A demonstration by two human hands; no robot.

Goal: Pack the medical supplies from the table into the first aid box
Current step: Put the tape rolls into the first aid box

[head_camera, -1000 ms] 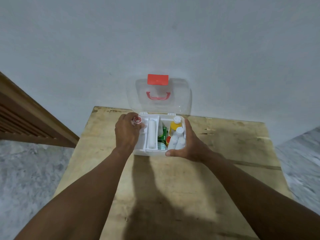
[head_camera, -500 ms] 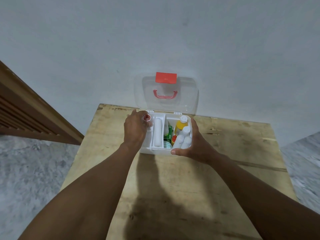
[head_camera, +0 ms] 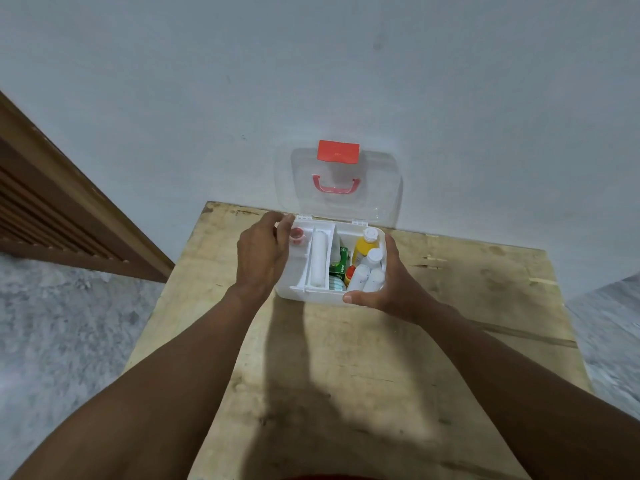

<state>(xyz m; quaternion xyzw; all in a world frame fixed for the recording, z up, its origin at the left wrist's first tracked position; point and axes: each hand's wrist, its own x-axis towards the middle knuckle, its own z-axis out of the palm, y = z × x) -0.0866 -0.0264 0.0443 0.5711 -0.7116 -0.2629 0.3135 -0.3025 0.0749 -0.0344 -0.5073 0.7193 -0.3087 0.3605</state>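
— Where is the first aid box (head_camera: 313,295) sitting?

— It is standing at the far end of the wooden desk (head_camera: 346,375), its clear lid (head_camera: 377,188) leaning open against the wall (head_camera: 311,64), red latch (head_camera: 338,151) uppermost.

— What is the left hand (head_camera: 263,256) doing?

— It is hovering at the box's left end, fingers (head_camera: 285,223) curling loosely, apart and gripping nothing. A small red-and-white roll (head_camera: 297,235) is lying just beside the fingertips in the far left compartment; whether they are touching it, I cannot tell.

— And the right hand (head_camera: 394,289)?

— It is cupping the box's right near corner, thumb along the front wall and fingers pressing the right side, clamped on the box.

— What is lying inside?

— A white roll (head_camera: 318,261) is filling the narrow middle slot. In the right part a yellow bottle (head_camera: 363,249), several white bottles (head_camera: 369,277) and a green packet (head_camera: 341,263) are crowding together.
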